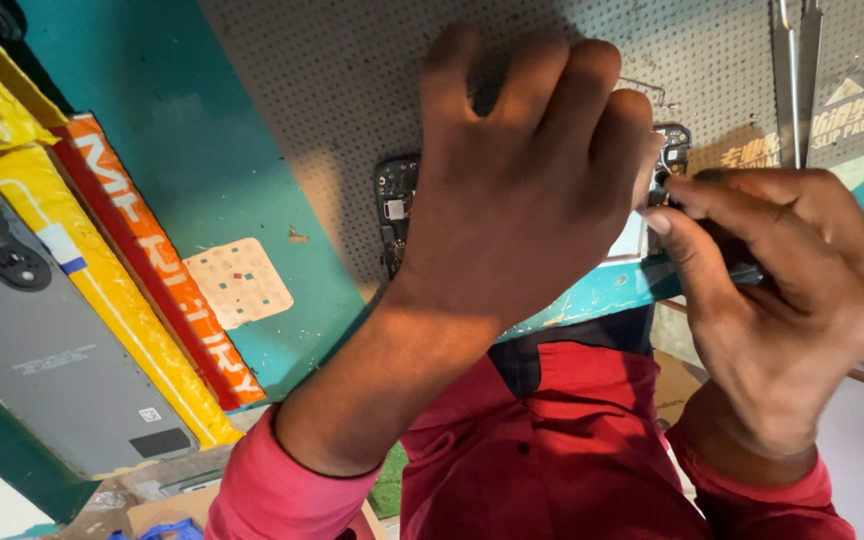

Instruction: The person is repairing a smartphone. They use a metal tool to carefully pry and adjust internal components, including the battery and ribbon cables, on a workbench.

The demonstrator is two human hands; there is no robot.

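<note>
Circuit board (395, 205), dark and studded with small components, lies on the grey perforated mat (352, 90). Left hand (522, 170) curls over the board, grip state indeterminable. Right hand (782, 290), just beside the board, pinches a thin dark tool (742, 268).

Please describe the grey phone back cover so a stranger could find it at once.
Start at the teal table and go to its left edge, beside the yellow box. The grey back cover lies there, a flat panel. Only it has two round black camera rings.

Warm, fairly bright light from the upper right. The left hand (522, 190) casts a broad soft shadow across the dotted grey mat (352, 110). Fingertips slightly blurred; wide-angle stretching toward the edges; no strong glare.
</note>
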